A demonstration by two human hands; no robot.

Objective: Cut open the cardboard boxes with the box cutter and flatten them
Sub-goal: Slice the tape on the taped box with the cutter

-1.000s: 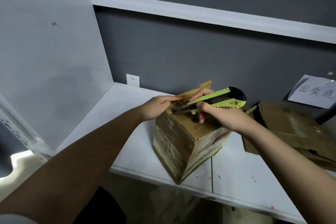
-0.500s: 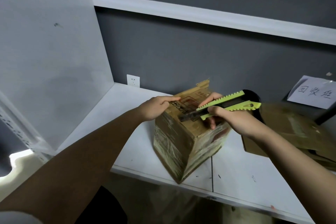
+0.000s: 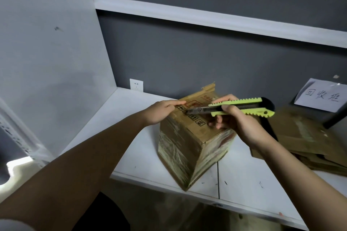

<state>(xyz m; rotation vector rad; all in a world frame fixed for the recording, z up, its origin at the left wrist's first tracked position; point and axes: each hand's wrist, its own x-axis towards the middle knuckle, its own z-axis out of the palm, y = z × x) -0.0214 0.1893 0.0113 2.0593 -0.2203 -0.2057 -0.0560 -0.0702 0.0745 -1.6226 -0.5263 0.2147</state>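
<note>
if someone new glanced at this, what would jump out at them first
Most likely the bright lime-green box cutter in the right hand, its blade out over the top of the taped cardboard box at the middle of the white shelf. The left hand rests on the box's top left edge. To the right lies a pile of flattened cardboard under a paper sign on the dark wall.

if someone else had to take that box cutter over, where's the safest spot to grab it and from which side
Probably by the black rear end of the box cutter, coming in from the right. The blade sticks out leftward over the cardboard box, close to the left hand, so that end is best avoided. The right hand already wraps the green handle's middle, leaving the rear end free.
</note>
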